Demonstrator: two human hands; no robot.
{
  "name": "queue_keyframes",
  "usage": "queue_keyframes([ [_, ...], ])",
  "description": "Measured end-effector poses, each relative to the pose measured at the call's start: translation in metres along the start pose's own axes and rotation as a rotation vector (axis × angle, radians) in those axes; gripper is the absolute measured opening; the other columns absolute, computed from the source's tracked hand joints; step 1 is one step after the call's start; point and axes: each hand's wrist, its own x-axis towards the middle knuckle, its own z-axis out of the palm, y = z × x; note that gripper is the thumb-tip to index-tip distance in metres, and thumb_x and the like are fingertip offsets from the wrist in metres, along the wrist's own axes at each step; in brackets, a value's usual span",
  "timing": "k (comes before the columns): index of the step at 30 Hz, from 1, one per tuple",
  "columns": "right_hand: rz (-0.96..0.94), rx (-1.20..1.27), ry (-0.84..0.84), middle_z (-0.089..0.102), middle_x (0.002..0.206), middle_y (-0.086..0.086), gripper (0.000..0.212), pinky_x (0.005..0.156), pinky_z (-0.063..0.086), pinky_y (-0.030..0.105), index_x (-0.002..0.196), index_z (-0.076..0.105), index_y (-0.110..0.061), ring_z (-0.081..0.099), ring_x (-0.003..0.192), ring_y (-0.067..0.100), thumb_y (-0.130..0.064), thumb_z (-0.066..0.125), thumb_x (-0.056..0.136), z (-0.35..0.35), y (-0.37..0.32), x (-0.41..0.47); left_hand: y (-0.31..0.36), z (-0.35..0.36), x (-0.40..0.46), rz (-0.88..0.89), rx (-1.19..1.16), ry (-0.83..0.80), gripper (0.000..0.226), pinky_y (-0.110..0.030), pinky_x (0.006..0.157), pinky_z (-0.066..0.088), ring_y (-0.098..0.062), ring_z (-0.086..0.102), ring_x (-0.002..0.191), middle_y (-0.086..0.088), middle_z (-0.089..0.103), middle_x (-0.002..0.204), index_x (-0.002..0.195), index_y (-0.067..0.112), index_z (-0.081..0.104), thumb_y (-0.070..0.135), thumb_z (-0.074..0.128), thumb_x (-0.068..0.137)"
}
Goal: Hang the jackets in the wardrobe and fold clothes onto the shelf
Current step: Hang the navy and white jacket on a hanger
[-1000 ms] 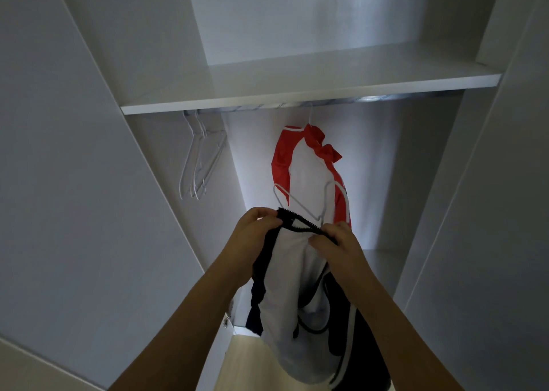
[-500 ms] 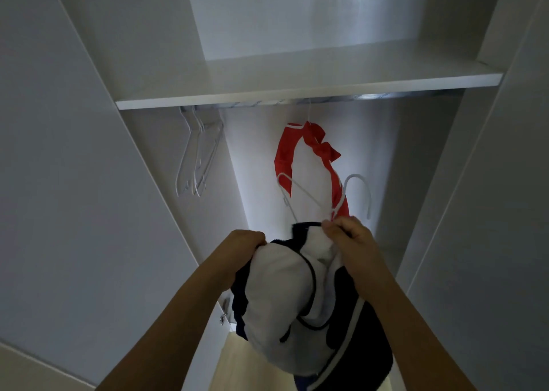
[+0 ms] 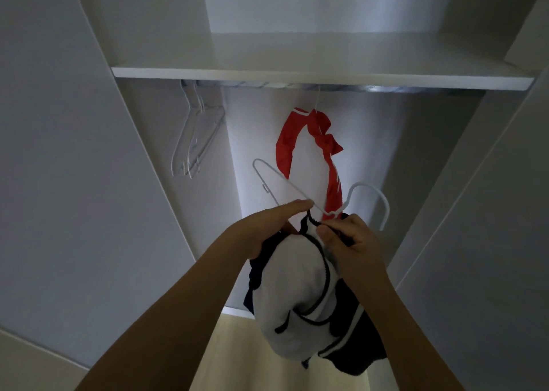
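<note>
A white and dark navy jacket [image 3: 300, 295] hangs bunched below both my hands in front of the open wardrobe. A white wire hanger [image 3: 297, 191] sticks up out of its collar, hook to the right. My right hand [image 3: 347, 242] pinches the dark zipper edge of the collar near the hanger's neck. My left hand [image 3: 273, 227] holds the jacket's left side, its fingers stretched along the hanger's arm. Behind them a red jacket [image 3: 312, 147] hangs from the rail [image 3: 371, 89] under the shelf [image 3: 297, 77].
A few bare white hangers [image 3: 196, 141] hang at the rail's left end. White wardrobe walls [image 3: 89, 182] close in on both sides. Pale wooden floor [image 3: 246, 355] shows below the jacket.
The hanger has come up further out of the collar, and its left arm now shows. My left hand moved up from the jacket's shoulder to the hanger's arm. The camera tilted slightly.
</note>
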Motion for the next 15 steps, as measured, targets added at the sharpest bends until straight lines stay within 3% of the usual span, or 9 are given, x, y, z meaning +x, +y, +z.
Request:
queue_keyframes([
  [4,0.058,-0.044,-0.008,0.051,0.079,-0.013,0.023,0.072,0.041,0.005,0.082,0.07,-0.042,0.054,0.075,-0.001,-0.02,0.071,0.086,-0.002,0.007,-0.006,0.005,0.01,0.006,0.065,0.019,0.047,0.03,-0.031,0.065,0.057,-0.025,0.067,0.074,-0.013,0.072,0.084,0.084,0.007,0.071,0.037,0.069,0.08],
  [6,0.113,0.004,0.008,0.051,0.081,-0.011,0.017,0.072,0.042,0.008,0.083,0.072,-0.038,0.055,0.075,0.0,-0.022,0.068,0.088,-0.005,0.011,-0.01,0.007,0.013,0.004,0.179,0.137,0.125,0.016,-0.029,0.067,0.057,-0.022,0.065,0.077,-0.012,0.069,0.086,0.082,0.006,0.069,0.022,0.067,0.086],
  [8,0.185,0.098,0.068,0.056,0.086,-0.007,0.019,0.073,0.044,0.008,0.09,0.072,-0.038,0.058,0.079,-0.002,-0.022,0.061,0.093,-0.014,0.015,-0.01,0.01,0.01,-0.004,0.382,0.356,0.144,0.015,-0.022,0.067,0.053,-0.013,0.062,0.076,-0.006,0.068,0.086,0.086,0.004,0.069,0.015,0.062,0.092],
  [10,0.26,0.189,0.097,0.058,0.093,-0.007,0.023,0.072,0.043,0.004,0.104,0.071,-0.034,0.058,0.08,-0.009,-0.018,0.055,0.097,-0.025,0.019,-0.005,0.017,0.002,-0.021,0.61,0.68,0.092,0.019,-0.012,0.067,0.043,0.003,0.056,0.069,0.015,0.063,0.076,0.082,0.012,0.064,0.016,0.055,0.098],
  [13,0.321,0.293,-0.002,0.053,0.094,-0.004,0.034,0.078,0.046,0.01,0.122,0.067,-0.033,0.058,0.084,-0.006,-0.012,0.054,0.098,-0.033,0.017,0.002,0.032,0.002,-0.042,0.839,1.222,0.045,0.014,-0.006,0.071,0.03,0.002,0.049,0.076,0.025,0.048,0.078,0.098,0.023,0.061,0.02,0.048,0.102],
  [15,0.329,0.36,-0.09,0.05,0.108,0.007,0.04,0.093,0.046,0.019,0.12,0.067,-0.037,0.058,0.101,0.009,-0.008,0.056,0.095,-0.027,0.011,0.003,0.042,0.007,-0.051,0.961,1.352,0.059,0.016,-0.009,0.071,0.03,-0.001,0.047,0.076,0.022,0.047,0.081,0.108,0.022,0.063,0.022,0.048,0.101],
])
